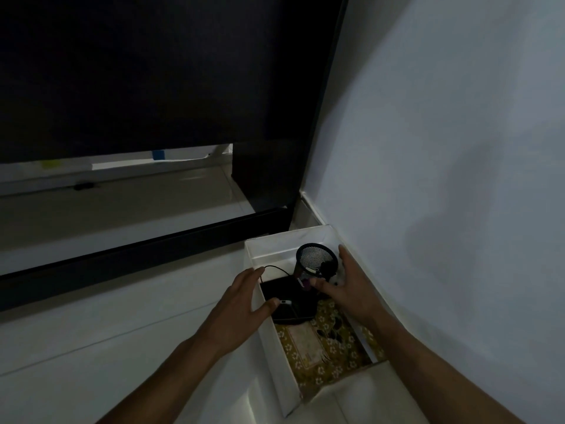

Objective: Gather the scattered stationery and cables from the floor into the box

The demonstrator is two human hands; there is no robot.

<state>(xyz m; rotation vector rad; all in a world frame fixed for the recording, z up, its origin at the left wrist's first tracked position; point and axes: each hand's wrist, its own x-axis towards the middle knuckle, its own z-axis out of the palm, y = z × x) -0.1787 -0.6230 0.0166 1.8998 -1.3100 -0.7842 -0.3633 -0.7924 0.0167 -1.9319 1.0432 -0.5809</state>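
A white open box (276,356) stands on the pale floor against the wall. Inside it a black mesh pen cup (315,258) stands at the far end, with a black flat device (287,298), a thin black cable (275,267) and a gold flowered notebook (333,347) nearer me. My left hand (241,295) grips the box's left wall, fingers outside and thumb inside. My right hand (351,286) holds the box's right side, its thumb pointing toward the cup and its fingers along the wall side.
A grey-white wall (443,148) runs close along the box's right side. A black desk panel (137,71) and a black floor bar (137,252) lie to the left and behind. Pale tiled floor (107,347) spreads to the left.
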